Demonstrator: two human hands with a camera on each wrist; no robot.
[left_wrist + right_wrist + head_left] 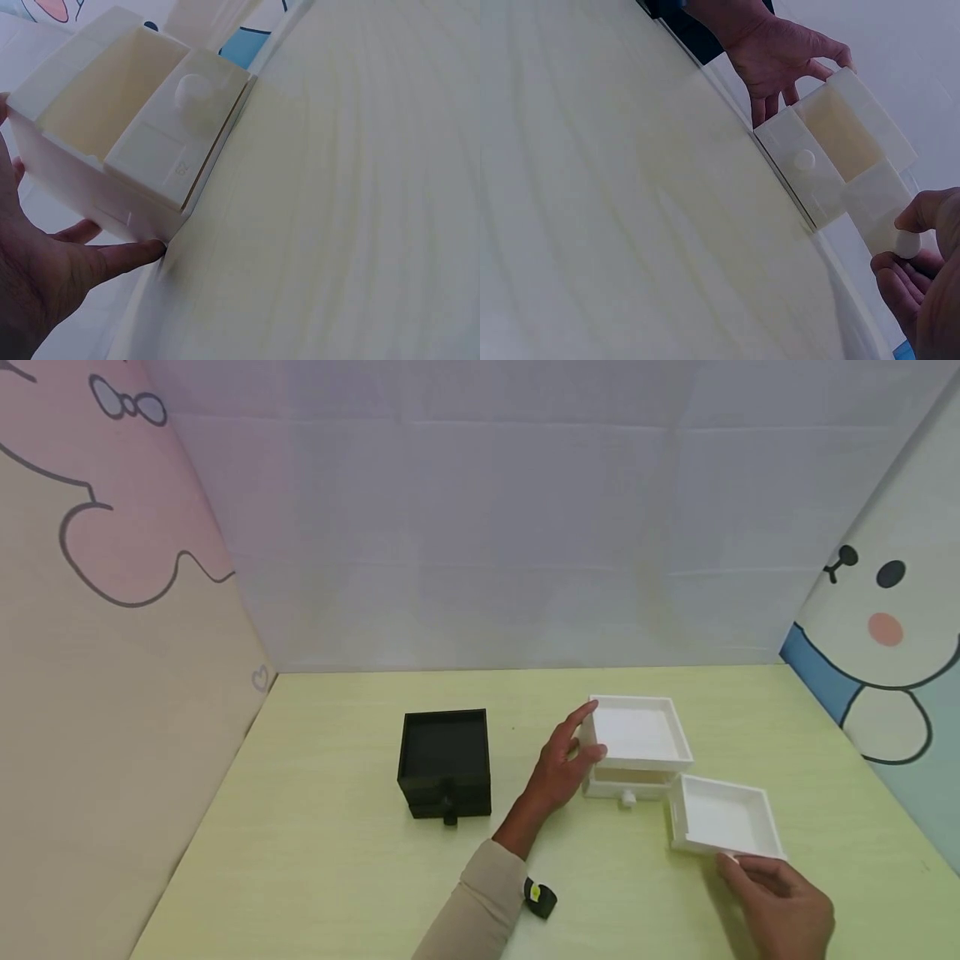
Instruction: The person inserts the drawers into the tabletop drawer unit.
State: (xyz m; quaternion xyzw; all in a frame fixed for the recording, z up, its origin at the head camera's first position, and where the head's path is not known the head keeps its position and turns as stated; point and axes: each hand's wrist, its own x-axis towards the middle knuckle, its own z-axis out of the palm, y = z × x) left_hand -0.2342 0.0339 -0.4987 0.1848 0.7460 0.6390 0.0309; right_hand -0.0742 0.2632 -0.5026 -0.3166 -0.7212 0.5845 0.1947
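Observation:
A white two-tier drawer box [637,731] stands on the right of the table. Its upper slot [112,90] gapes, while a lower drawer with a round knob [193,90] sits in place. My left hand [558,768] rests against the box's left side, fingers spread and mostly straight. Out in front and to the right of the box is a loose white drawer [731,817], angled and close to the box's front right corner. My right hand [783,902] pinches this drawer's white knob [908,244] between thumb and fingers. The drawer's interior looks bare.
A black two-tier drawer box [444,760] with a knob stands left of the white one. A small black object with a yellow mark [538,897] shows beside the left sleeve. A pale back wall [487,527] and printed side panels [885,660] border the table [315,860].

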